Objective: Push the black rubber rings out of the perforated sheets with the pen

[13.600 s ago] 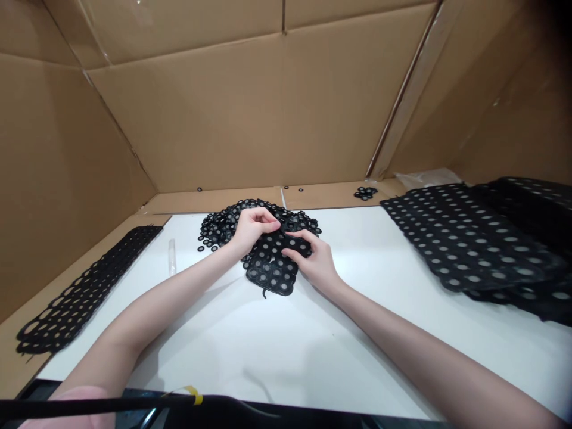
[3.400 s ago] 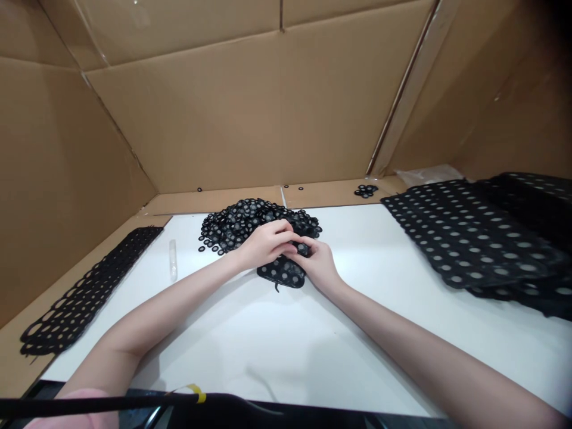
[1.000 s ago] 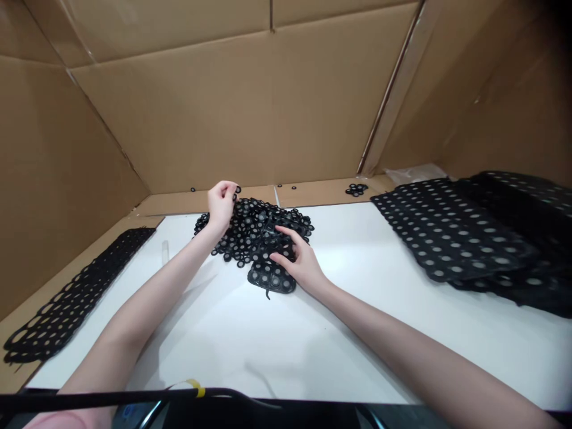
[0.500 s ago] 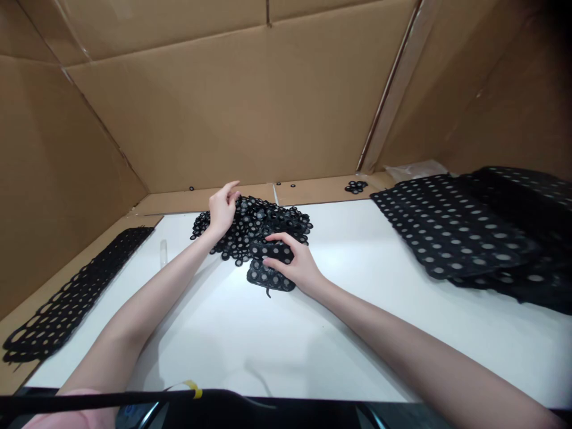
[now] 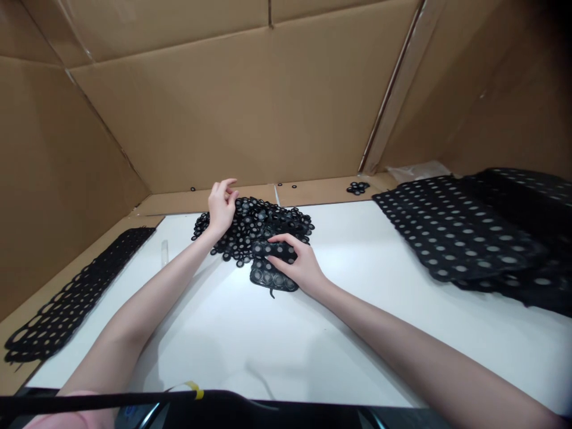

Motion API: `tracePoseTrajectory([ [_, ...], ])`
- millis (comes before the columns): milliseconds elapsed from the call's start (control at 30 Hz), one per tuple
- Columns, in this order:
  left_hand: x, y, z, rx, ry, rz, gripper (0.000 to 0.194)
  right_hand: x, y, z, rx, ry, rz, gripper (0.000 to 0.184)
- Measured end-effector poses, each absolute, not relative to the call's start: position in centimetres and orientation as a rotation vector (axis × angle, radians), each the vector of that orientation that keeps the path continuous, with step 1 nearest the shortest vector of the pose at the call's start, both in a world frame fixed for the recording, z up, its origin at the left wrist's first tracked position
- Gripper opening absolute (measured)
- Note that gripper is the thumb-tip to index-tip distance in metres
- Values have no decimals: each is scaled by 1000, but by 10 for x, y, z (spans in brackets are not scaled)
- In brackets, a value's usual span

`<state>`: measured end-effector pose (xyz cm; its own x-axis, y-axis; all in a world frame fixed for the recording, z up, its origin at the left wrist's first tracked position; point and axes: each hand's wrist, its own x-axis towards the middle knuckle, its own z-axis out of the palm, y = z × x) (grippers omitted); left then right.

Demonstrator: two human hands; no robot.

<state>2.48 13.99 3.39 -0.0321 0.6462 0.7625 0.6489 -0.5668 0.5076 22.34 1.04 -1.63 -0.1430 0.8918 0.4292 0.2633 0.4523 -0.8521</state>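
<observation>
Near the middle of the white table, my right hand (image 5: 304, 265) has its thumb and forefinger around part of a small black rubber sheet (image 5: 273, 279) with rows of round spots. A thin tail sticks out from the sheet's front edge. Behind it, the sheet's far side reaches into a pile of small black rings (image 5: 241, 229), some with pale centres. My left hand (image 5: 222, 205) is raised over the left part of this pile, fingers loosely bent and thumb apart, with nothing visible between them.
Larger spotted black sheets (image 5: 465, 232) lie stacked at the right. A long black sheet full of holes (image 5: 80, 292) lies along the left edge. A small clump of rings (image 5: 358, 188) sits at the back, before cardboard walls (image 5: 223, 107). A dark cable (image 5: 134, 399) crosses the front.
The front part of the rubber sheet shows its round shapes more clearly, as if tilted differently. My left fingers have shifted slightly; the whole view has moved a little.
</observation>
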Motion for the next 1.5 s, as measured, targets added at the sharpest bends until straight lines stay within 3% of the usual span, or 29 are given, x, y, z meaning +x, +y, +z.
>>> tracePoseTrajectory([
  [200, 39, 97, 37, -2377, -1181, -1747, 22, 224, 14, -20, -1057, -1592, 784, 25],
  [400, 45, 49, 10, -2892, -680, -1189, 30, 225, 17, -19, -1039, -1578, 762, 26],
  [700, 44, 51, -9, -2916, -910, -1383, 25, 225, 16, -20, -1058, -1535, 804, 20],
  [1500, 43, 57, -11, -3048, -1028, -1457, 17, 225, 13, -17, -1075, -1623, 802, 14],
])
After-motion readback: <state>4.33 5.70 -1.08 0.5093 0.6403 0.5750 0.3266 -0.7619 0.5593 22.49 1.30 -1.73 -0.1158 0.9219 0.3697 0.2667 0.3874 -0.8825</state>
